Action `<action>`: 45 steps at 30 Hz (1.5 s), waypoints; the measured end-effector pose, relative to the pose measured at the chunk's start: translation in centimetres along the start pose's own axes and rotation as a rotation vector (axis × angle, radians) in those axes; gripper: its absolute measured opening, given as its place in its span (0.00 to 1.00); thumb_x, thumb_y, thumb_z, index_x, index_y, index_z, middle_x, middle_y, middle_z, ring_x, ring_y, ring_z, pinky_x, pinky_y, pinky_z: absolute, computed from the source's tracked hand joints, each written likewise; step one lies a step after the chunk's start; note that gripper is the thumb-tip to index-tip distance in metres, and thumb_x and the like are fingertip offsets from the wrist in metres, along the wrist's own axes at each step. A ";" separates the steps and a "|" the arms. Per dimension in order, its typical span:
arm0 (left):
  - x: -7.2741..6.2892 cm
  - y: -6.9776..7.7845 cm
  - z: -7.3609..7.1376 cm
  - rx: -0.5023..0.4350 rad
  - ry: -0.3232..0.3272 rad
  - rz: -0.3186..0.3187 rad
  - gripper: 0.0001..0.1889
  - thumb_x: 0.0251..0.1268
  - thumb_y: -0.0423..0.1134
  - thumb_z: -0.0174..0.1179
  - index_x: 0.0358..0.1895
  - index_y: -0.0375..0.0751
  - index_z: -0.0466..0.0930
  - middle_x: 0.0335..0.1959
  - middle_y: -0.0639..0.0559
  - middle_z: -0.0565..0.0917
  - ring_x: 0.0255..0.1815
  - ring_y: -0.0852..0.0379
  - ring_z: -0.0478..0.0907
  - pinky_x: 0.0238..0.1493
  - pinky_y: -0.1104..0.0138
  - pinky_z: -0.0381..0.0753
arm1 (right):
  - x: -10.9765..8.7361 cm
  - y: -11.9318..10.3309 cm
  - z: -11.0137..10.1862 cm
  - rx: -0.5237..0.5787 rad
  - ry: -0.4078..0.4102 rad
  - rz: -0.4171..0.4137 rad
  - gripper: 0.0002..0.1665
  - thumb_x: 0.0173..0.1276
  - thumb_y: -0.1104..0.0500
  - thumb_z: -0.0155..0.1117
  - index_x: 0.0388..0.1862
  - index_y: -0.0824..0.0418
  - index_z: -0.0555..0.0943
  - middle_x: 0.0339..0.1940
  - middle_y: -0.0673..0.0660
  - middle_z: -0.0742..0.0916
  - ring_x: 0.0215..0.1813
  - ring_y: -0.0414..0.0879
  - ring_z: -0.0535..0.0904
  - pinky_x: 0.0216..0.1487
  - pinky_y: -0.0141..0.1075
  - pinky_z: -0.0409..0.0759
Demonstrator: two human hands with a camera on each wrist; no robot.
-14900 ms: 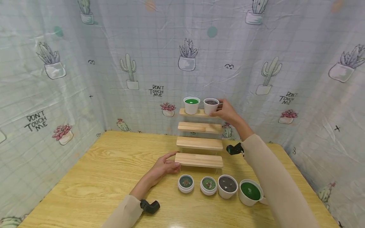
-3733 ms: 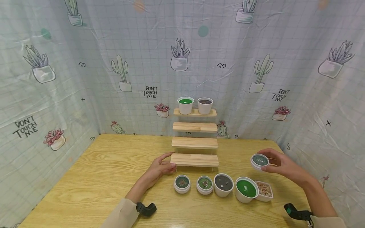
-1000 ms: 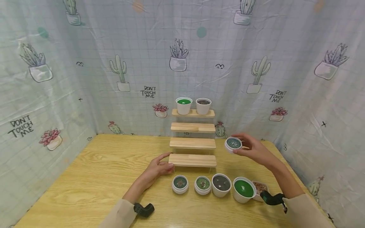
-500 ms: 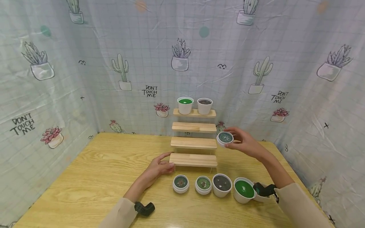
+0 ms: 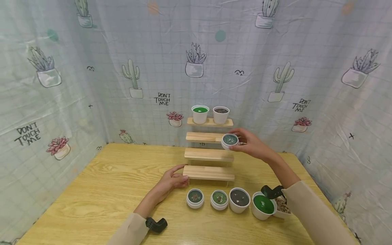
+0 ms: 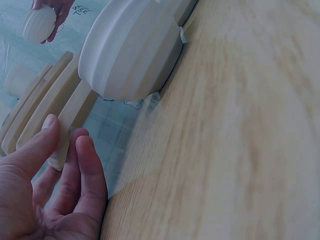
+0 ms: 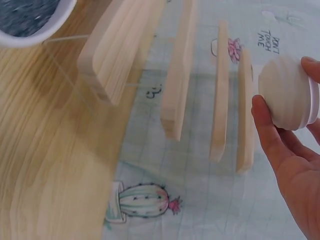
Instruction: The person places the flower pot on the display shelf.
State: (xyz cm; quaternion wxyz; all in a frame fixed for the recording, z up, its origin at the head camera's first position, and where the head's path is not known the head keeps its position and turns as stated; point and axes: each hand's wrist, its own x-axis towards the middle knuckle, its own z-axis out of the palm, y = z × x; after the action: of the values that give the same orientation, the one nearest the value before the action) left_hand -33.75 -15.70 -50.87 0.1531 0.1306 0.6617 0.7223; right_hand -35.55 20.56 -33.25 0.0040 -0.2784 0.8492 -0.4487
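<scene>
My right hand [image 5: 252, 146] holds a small ridged white pot [image 5: 229, 140] with a speckled blue-green filling. Thumb and fingers curl about its side, in front of the right end of the second-highest shelf; the right wrist view shows the pot [image 7: 285, 92] apart from the planks. With my left hand [image 5: 170, 181] I pinch the left end of the lowest plank of a four-step wooden display stand [image 5: 208, 173], as the left wrist view confirms. On its top shelf stand a white cup with green filling [image 5: 200, 115] and one with dark grey filling [image 5: 221, 115].
Before the stand sit a teal-filled pot [image 5: 195, 198], a mottled green pot [image 5: 219, 200], a dark grey cup [image 5: 239, 200] and a larger green cup [image 5: 262, 205]. A dish of brown bits [image 5: 282, 207] is partly hidden by the right wrist camera. A cactus-print curtain [image 5: 153, 61] hangs behind.
My right hand has carried the blue-green pot from the right, leftward and up to the stand. Earlier, it was at the grey cup on the top shelf. My left hand stays on the stand.
</scene>
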 end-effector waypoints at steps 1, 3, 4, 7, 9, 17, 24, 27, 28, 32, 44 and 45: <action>0.0 0.0 0.0 0.002 -0.001 0.000 0.39 0.72 0.36 0.66 0.81 0.44 0.56 0.45 0.43 0.90 0.45 0.57 0.87 0.50 0.65 0.87 | 0.3 -0.1 0.2 0.002 0.002 -0.006 0.35 0.68 0.61 0.74 0.71 0.64 0.71 0.63 0.65 0.81 0.63 0.59 0.81 0.58 0.35 0.81; -0.1 0.0 0.1 0.005 0.000 0.003 0.39 0.72 0.36 0.66 0.81 0.43 0.56 0.46 0.41 0.89 0.45 0.57 0.87 0.50 0.65 0.87 | 0.9 -0.3 0.6 0.004 0.008 -0.002 0.36 0.67 0.61 0.74 0.71 0.64 0.71 0.63 0.66 0.81 0.62 0.59 0.81 0.56 0.33 0.81; -0.1 0.1 0.1 0.006 0.000 0.004 0.39 0.72 0.36 0.66 0.81 0.43 0.56 0.47 0.40 0.89 0.45 0.57 0.87 0.50 0.65 0.87 | 1.2 -0.5 0.7 0.009 0.007 -0.006 0.36 0.67 0.61 0.74 0.71 0.65 0.71 0.62 0.66 0.81 0.61 0.59 0.81 0.56 0.34 0.81; -0.2 0.1 0.1 0.004 0.002 0.003 0.39 0.72 0.36 0.66 0.81 0.44 0.56 0.47 0.39 0.89 0.45 0.57 0.87 0.50 0.65 0.88 | 2.0 -0.9 1.2 0.010 0.009 0.000 0.36 0.67 0.60 0.74 0.71 0.65 0.71 0.62 0.66 0.81 0.61 0.59 0.82 0.55 0.36 0.81; -0.3 0.1 0.1 0.004 0.003 0.005 0.39 0.72 0.36 0.66 0.81 0.44 0.56 0.47 0.39 0.89 0.45 0.57 0.87 0.50 0.65 0.88 | 2.5 -1.2 1.5 0.015 0.007 0.001 0.36 0.67 0.60 0.74 0.71 0.64 0.71 0.63 0.66 0.81 0.61 0.60 0.82 0.56 0.38 0.82; -0.3 0.0 0.1 -0.002 0.008 0.000 0.39 0.72 0.36 0.66 0.81 0.44 0.56 0.45 0.41 0.89 0.44 0.57 0.87 0.49 0.65 0.88 | 4.4 -1.7 2.2 0.020 0.005 0.026 0.36 0.68 0.60 0.72 0.72 0.63 0.70 0.64 0.65 0.80 0.61 0.59 0.81 0.58 0.42 0.81; -0.2 0.1 0.0 -0.004 0.010 0.006 0.39 0.72 0.36 0.66 0.81 0.44 0.56 0.45 0.42 0.89 0.44 0.58 0.87 0.49 0.66 0.87 | 5.9 -2.2 2.6 0.017 0.020 0.055 0.37 0.67 0.58 0.73 0.71 0.62 0.69 0.64 0.64 0.80 0.61 0.59 0.82 0.57 0.42 0.81; -0.2 0.2 -0.1 0.001 0.011 0.002 0.39 0.72 0.36 0.66 0.81 0.45 0.56 0.45 0.42 0.90 0.45 0.58 0.87 0.49 0.66 0.87 | 6.4 -2.2 2.9 0.024 0.013 0.066 0.38 0.67 0.58 0.73 0.71 0.64 0.68 0.64 0.65 0.79 0.62 0.59 0.81 0.58 0.43 0.81; -0.2 0.2 -0.1 0.004 0.012 0.000 0.39 0.72 0.37 0.66 0.81 0.45 0.56 0.45 0.42 0.90 0.45 0.58 0.87 0.49 0.66 0.87 | 6.6 -2.2 3.0 0.025 0.011 0.072 0.38 0.67 0.58 0.73 0.72 0.64 0.68 0.64 0.66 0.79 0.62 0.59 0.81 0.59 0.43 0.81; -0.2 0.1 -0.1 0.013 0.009 -0.002 0.40 0.71 0.38 0.67 0.81 0.45 0.56 0.47 0.40 0.89 0.46 0.57 0.87 0.50 0.65 0.87 | 7.1 -2.2 3.5 0.026 0.008 0.092 0.39 0.68 0.58 0.72 0.73 0.66 0.66 0.66 0.66 0.78 0.63 0.60 0.80 0.60 0.44 0.82; -0.2 0.0 0.0 0.004 0.004 0.005 0.39 0.72 0.38 0.66 0.81 0.45 0.56 0.45 0.44 0.90 0.45 0.57 0.87 0.50 0.65 0.87 | 8.6 -2.5 5.0 0.018 0.006 0.083 0.39 0.70 0.57 0.71 0.74 0.67 0.67 0.68 0.68 0.77 0.66 0.62 0.78 0.61 0.47 0.82; -0.2 0.0 0.1 0.002 0.005 0.002 0.39 0.72 0.38 0.66 0.81 0.45 0.56 0.44 0.44 0.90 0.45 0.57 0.87 0.50 0.65 0.87 | 8.8 -2.5 5.2 0.010 0.007 0.082 0.39 0.70 0.57 0.72 0.74 0.67 0.67 0.69 0.68 0.78 0.66 0.61 0.78 0.61 0.46 0.81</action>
State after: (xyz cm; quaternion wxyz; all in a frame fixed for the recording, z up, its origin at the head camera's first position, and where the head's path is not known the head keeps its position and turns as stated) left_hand -33.59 -15.71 -50.84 0.1507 0.1298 0.6627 0.7220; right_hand -40.53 11.31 -32.31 0.0207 -0.2417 0.8576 -0.4534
